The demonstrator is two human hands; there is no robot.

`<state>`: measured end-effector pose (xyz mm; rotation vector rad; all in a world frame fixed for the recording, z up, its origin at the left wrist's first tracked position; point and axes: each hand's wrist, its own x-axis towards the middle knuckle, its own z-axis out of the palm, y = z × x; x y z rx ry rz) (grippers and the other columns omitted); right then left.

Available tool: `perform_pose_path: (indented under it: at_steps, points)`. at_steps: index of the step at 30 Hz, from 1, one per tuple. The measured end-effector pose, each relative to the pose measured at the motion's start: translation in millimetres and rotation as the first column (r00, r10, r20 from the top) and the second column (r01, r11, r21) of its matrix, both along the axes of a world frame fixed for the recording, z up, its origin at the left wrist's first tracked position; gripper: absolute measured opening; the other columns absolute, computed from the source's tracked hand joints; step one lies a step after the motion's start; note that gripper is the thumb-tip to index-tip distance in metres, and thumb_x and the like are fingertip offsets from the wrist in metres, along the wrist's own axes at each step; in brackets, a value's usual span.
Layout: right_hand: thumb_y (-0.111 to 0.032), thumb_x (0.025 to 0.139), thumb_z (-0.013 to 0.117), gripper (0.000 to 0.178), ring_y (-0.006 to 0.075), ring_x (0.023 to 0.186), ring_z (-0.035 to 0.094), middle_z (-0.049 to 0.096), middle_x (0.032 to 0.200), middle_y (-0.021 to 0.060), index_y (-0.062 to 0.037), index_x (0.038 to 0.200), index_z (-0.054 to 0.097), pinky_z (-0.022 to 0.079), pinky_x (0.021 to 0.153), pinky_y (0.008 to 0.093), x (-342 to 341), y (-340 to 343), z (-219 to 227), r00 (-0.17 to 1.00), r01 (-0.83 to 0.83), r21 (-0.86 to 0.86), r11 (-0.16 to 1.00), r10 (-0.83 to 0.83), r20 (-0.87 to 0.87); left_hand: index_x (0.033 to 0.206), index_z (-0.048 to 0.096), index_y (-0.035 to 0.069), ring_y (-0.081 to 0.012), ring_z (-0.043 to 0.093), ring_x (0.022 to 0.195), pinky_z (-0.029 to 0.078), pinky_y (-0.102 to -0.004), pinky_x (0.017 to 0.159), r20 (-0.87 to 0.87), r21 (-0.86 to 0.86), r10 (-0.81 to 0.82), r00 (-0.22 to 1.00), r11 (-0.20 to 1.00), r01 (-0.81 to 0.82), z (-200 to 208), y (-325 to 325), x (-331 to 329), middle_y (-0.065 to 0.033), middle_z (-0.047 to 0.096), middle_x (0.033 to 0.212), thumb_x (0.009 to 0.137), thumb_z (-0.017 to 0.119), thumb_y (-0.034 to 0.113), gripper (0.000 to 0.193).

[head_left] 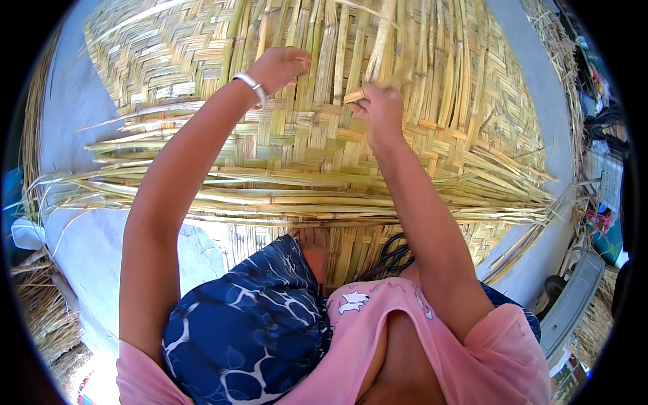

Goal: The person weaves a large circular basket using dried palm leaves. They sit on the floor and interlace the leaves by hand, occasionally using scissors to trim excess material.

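A mat [297, 138] woven from flattened yellow-green reed strips lies in front of me, its lower part woven crosswise and long strips running away from me at the top. My left hand [282, 69], with a silver bangle at the wrist, is over these lengthwise strips, its fingers curled; whatever they grip is hidden. Close to the middle, my right hand [385, 111] is closed on a reed strip [356, 96], whose short pale end sticks out to the left of the fingers. Part of that strip is hidden or blurred by motion.
A bundle of loose reed strips [283, 197] lies across the mat, between my hands and my bare foot [313, 253]. Dark coiled cord [397, 255] is beside the foot. A grey plastic object [577, 304] stands at the right, and dry straw [50, 324] is piled at lower left.
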<state>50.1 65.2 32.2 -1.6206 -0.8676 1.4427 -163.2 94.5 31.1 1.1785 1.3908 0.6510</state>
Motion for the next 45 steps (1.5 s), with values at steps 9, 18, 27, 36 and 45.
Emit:
perform_pose_path:
  at_steps: [9,18,27,36,45]
  points:
    - [-0.027,0.095,0.035,0.035,0.0291,0.103,0.056,0.055,0.11,0.02,0.0024,0.113,0.042,0.048,0.089,0.0421,22,-11,-2,0.752,0.241,-0.284,0.928,-0.364,-0.55,0.09,0.059,-0.006,-0.026,0.064,0.079,0.052,-0.0378,0.069,-0.757,0.083,-0.126,0.641,0.955,0.286,-21,59,31,-0.0216,0.062,0.084,0.081,0.061,0.027,0.035]
    - [-0.038,0.097,0.022,0.048,0.0274,0.108,0.053,0.054,0.115,0.0167,0.0012,0.113,0.046,0.046,0.091,0.0398,21,-20,-10,0.575,0.309,-0.386,0.869,-0.494,-0.652,0.094,0.056,0.006,-0.0096,0.04,0.06,0.042,-0.0229,0.055,-0.136,-0.369,-0.095,0.986,0.929,0.038,-9,67,16,-0.0002,0.046,0.072,0.065,0.078,0.049,0.057]
    - [-0.033,0.097,0.034,0.035,0.0221,0.087,0.061,0.06,0.098,0.0133,-0.0008,0.102,0.048,0.051,0.074,0.0346,10,-7,-13,0.9,0.215,-0.268,0.939,-0.297,-0.32,0.119,0.048,0.002,-0.0146,0.056,0.103,0.047,-0.0299,0.086,0.482,-0.241,0.331,0.811,0.94,-0.24,-30,55,17,-0.0071,0.055,0.116,0.082,0.067,0.033,0.052]
    - [-0.027,0.09,0.051,0.027,0.0225,0.069,0.062,0.06,0.075,0.0141,0.0,0.09,0.052,0.048,0.062,0.0333,-3,18,-12,0.939,-0.168,-0.093,0.981,0.188,0.288,0.133,0.039,0.0,-0.0347,0.052,0.114,0.046,-0.0415,0.096,0.776,-0.333,0.19,0.601,0.933,0.135,-4,58,34,-0.0173,0.053,0.125,0.099,0.025,0.029,0.047]
    - [-0.023,0.084,0.05,0.033,0.0388,0.077,0.06,0.062,0.08,0.0229,0.0005,0.108,0.052,0.046,0.073,0.0428,-8,27,-15,0.513,-0.634,-0.034,0.772,0.454,0.728,0.121,0.053,0.005,-0.0219,0.058,0.104,0.047,-0.0396,0.093,0.589,-0.284,-0.072,0.805,0.914,0.29,-31,84,34,-0.0097,0.058,0.117,0.078,0.071,0.035,0.056]
